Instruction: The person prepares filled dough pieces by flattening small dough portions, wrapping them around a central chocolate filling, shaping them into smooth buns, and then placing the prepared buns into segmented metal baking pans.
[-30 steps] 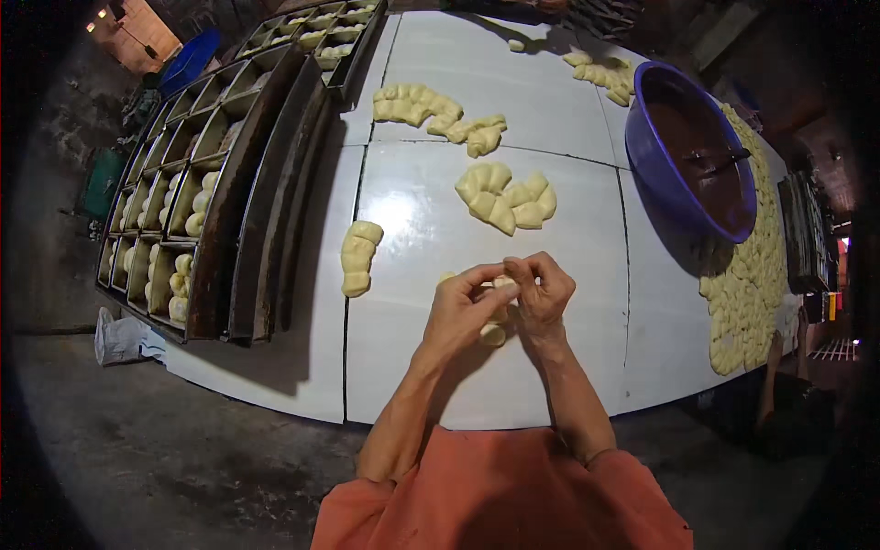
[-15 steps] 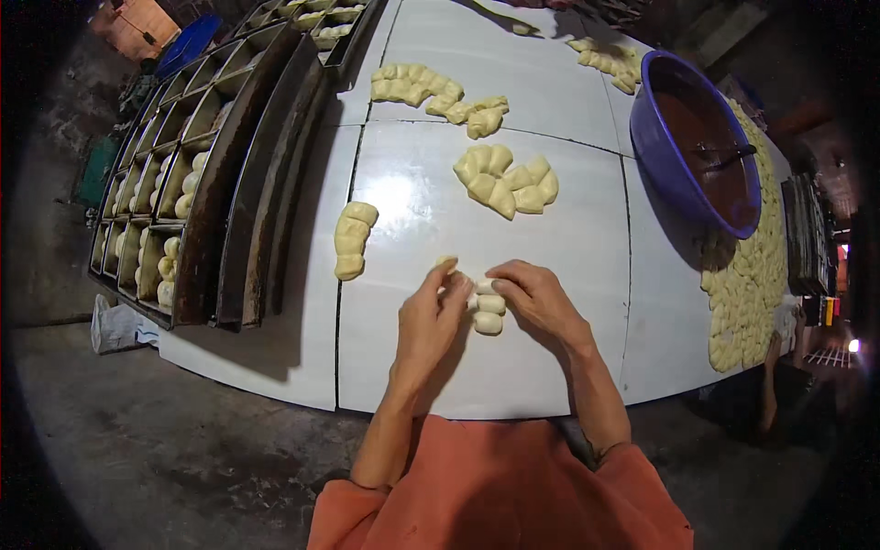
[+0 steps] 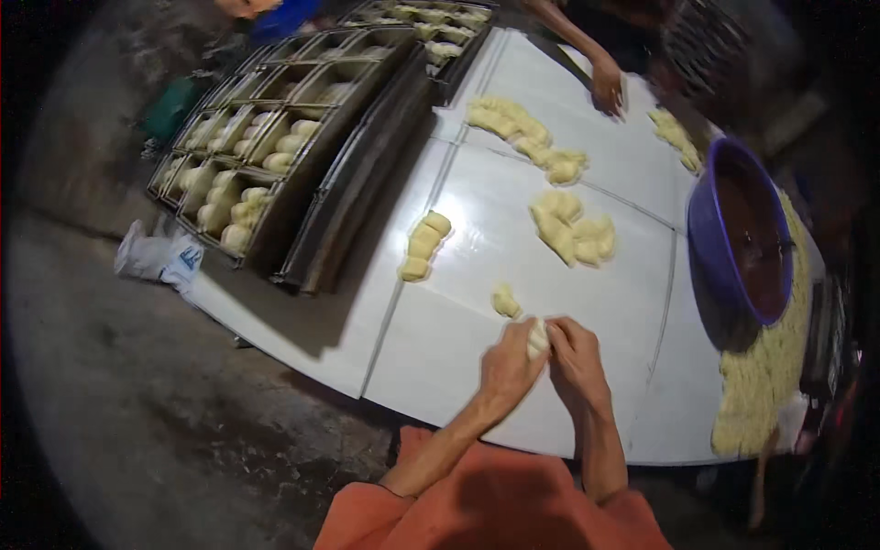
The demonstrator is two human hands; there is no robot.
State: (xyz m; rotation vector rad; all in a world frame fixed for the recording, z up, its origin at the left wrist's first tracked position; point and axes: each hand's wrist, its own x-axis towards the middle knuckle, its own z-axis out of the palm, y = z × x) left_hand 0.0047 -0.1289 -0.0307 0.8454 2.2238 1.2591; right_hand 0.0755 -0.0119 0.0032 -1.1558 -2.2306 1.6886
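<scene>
Free tabletop [image 3: 628,344] rightward, purple basin [image 3: 709,234] beyond

Purple round basin [image 3: 708,229], right: one. Pale-yellow segmented dough strip [image 3: 424,246], centre-left: one. Bare hands [image 3: 510,368], near: two. Co-worker's hand [image 3: 607,84], far: one.

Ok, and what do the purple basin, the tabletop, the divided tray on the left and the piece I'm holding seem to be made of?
Purple basin: probably plastic; smooth, evenly coloured wall.
Tabletop: smooth, white, glossy enough to reflect light; perhaps laminate or tile, seams showing.
Divided tray: likely metal; thin dividers, dark, worn finish.
Held piece: probably dough; pale, soft-looking, though blurred.
</scene>
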